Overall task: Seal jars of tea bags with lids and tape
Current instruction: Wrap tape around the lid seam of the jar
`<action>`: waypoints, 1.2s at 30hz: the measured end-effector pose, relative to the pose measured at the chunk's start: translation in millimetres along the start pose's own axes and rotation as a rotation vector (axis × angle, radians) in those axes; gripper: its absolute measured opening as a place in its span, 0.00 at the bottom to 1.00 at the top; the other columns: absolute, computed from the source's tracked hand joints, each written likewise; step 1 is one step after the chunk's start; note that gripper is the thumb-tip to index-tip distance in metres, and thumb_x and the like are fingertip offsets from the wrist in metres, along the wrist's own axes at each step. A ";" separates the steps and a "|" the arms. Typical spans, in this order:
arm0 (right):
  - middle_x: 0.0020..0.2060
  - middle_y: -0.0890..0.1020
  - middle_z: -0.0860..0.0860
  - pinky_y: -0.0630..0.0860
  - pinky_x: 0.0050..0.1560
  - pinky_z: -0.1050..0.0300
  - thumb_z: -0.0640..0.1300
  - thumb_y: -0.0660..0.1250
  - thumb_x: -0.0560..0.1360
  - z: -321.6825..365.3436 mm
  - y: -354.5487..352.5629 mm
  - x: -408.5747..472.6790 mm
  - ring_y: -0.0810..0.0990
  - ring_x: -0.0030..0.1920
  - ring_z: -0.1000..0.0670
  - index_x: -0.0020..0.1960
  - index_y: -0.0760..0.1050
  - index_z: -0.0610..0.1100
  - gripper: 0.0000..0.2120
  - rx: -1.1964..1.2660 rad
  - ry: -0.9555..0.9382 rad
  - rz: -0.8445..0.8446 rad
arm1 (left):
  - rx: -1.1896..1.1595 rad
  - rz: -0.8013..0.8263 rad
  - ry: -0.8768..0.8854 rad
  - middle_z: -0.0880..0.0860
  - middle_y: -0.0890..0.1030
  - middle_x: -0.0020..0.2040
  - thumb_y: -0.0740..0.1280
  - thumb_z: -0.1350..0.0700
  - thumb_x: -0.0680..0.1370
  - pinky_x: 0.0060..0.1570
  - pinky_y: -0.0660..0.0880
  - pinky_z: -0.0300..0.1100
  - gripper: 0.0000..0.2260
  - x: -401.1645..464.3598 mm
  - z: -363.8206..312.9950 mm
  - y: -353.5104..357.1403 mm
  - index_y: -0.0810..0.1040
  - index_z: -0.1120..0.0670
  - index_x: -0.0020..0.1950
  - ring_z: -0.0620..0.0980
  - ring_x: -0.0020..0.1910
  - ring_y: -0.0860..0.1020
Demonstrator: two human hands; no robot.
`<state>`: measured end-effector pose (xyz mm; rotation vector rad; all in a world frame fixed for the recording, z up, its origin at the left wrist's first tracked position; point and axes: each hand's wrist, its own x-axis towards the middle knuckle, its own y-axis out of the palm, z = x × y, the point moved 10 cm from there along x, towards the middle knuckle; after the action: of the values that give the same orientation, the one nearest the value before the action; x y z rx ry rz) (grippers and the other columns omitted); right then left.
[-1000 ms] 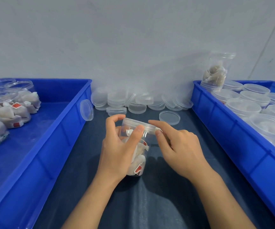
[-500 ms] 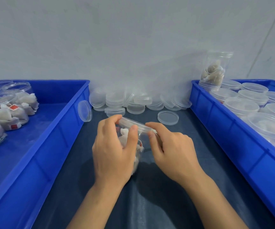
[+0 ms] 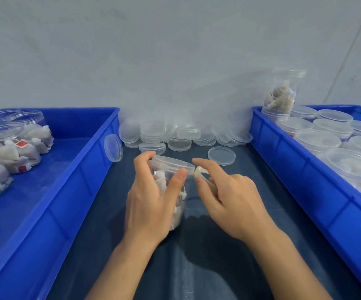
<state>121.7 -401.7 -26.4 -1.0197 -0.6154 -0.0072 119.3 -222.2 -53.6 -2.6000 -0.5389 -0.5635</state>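
Jar (image 3: 173, 191) of tea bags at the centre of the desk (image 3: 207, 256), tilted, lid (image 3: 172, 162) already on top. Gripped round its body by the left hand (image 3: 151, 202), thumb and fingers curled about the clear wall. Right hand (image 3: 229, 195) just beside the lid's rim, pinching a pale strip — probably tape (image 3: 200, 172) — between thumb and fingertip. By the look of it, capping done for this jar, taping just under way or about to start; cannot tell whether the strip touches the rim yet.

Largest to smallest among the containers: left blue bin (image 3: 62, 191), holding open-topped jars (image 3: 8, 135) stuffed with tea bags, seemingly awaiting lids; right blue bin (image 3: 305, 180), packed with lidded jars (image 3: 348, 167), one taller jar (image 3: 283, 94) standing at its back corner with bags inside — presumably the finished lot; then the heap of loose lids (image 3: 175, 135) against the wall, one lying flat (image 3: 221, 155) near the right hand, one propped (image 3: 113, 147) against the left bin.
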 end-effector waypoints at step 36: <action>0.23 0.74 0.59 0.68 0.39 0.54 0.58 0.62 0.82 -25.6 3.6 -0.2 0.74 0.30 0.55 0.65 0.75 0.61 0.13 0.348 0.162 0.064 | -0.133 0.141 0.009 0.40 0.80 0.58 0.61 0.30 0.77 0.59 0.79 0.50 0.21 -2.0 -3.7 15.6 0.62 0.34 0.67 0.42 0.57 0.82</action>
<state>134.8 -420.2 -38.8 -0.6923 -0.4180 0.0709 123.5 -237.5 -56.3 -2.7321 -0.3216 -0.5816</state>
